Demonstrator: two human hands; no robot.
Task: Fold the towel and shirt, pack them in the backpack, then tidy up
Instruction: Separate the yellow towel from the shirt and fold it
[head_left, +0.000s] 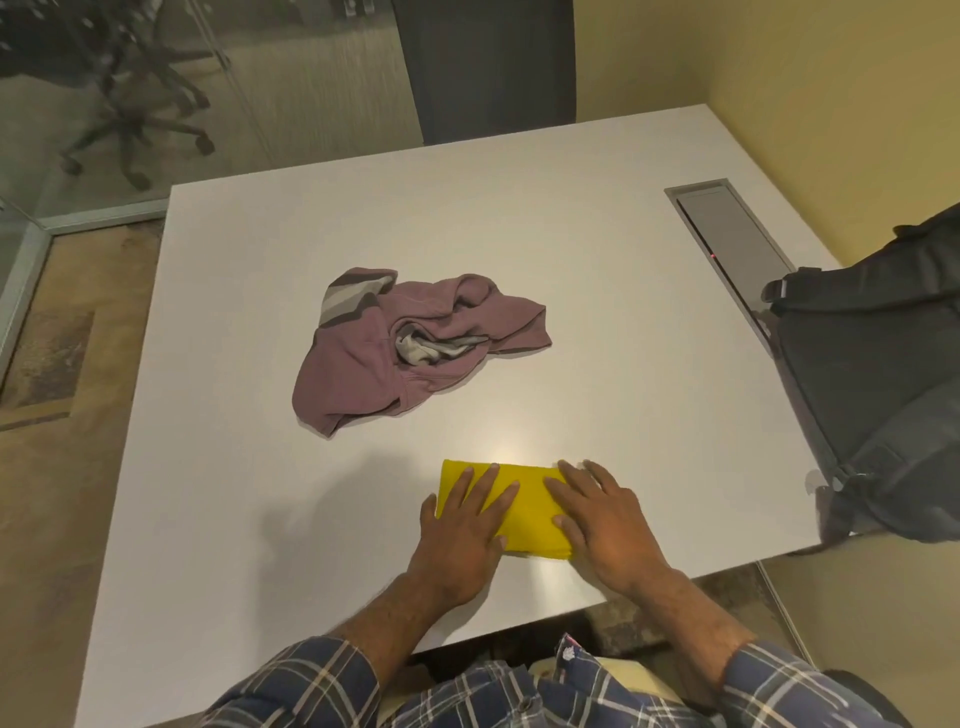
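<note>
Head view, only cam. Small yellow cloth towel (519, 506), folded to a compact rectangle, lies near the front edge of the white rectangular tabletop (571, 249). Left hand (465, 525) flat on its left part, fingers straight and spread; right hand (597, 512) flat on its right end, fingers straight. Both press, neither grips.

Crumpled mauve fabric shirt w/ grey striped trim (410, 348) sits mid-tabletop, well apart from towel, not yet folded. Dark grey backpack (878, 395) at right edge, partly hanging over it; can't tell if the opening is unzipped.

Risks, judged:
- Towel may spring open on release, since soft cloth holds no crease.
- A one-hand lift could let the layers slide apart.
- Backpack overhangs the edge, so pushing items in may tip it off.
- Shirt bunched w/ sleeve tucked inside, so likely an uneven fold unless spread flat first.
</note>
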